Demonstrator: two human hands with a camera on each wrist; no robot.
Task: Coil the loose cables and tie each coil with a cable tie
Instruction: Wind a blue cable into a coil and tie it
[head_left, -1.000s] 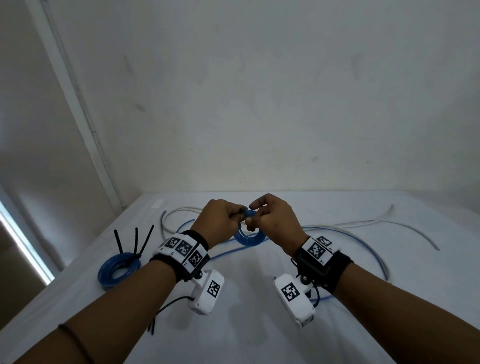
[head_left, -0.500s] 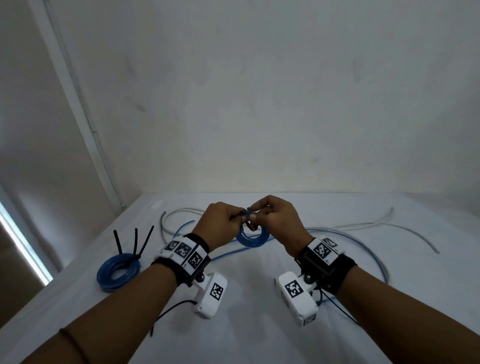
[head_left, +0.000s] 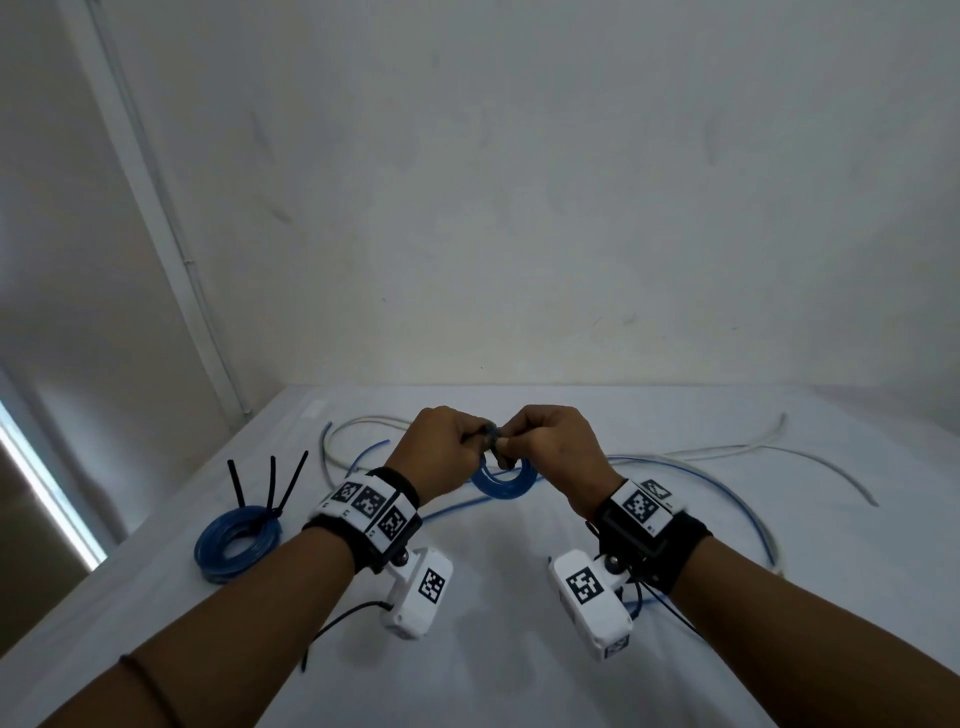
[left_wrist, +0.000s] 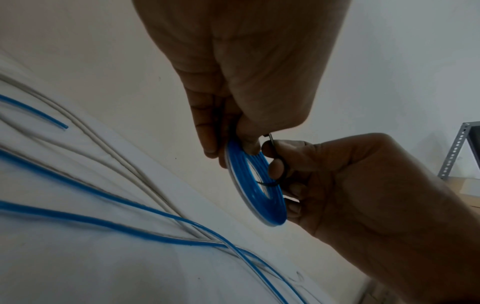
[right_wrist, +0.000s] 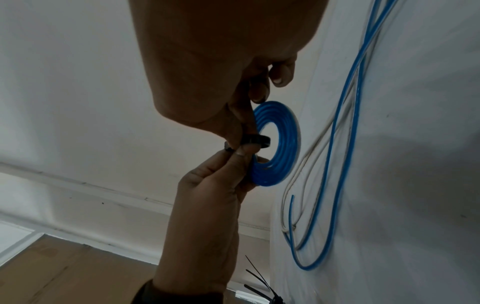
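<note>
My left hand (head_left: 435, 451) and right hand (head_left: 551, 446) meet above the table (head_left: 493, 649), both pinching the small blue coil (head_left: 503, 477) where a black tie (right_wrist: 255, 141) loops its rim. The coil hangs upright, flat, tight rings. Left sits a tied coil (head_left: 236, 540). Beyond, loose blue cable (head_left: 727, 483) and white cable (head_left: 753, 449) sprawl toward the wall (head_left: 519, 208).

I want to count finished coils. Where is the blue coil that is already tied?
In the head view, the tied blue coil lies on the white table, left of the left hand, with black tie ends sticking up.
</note>
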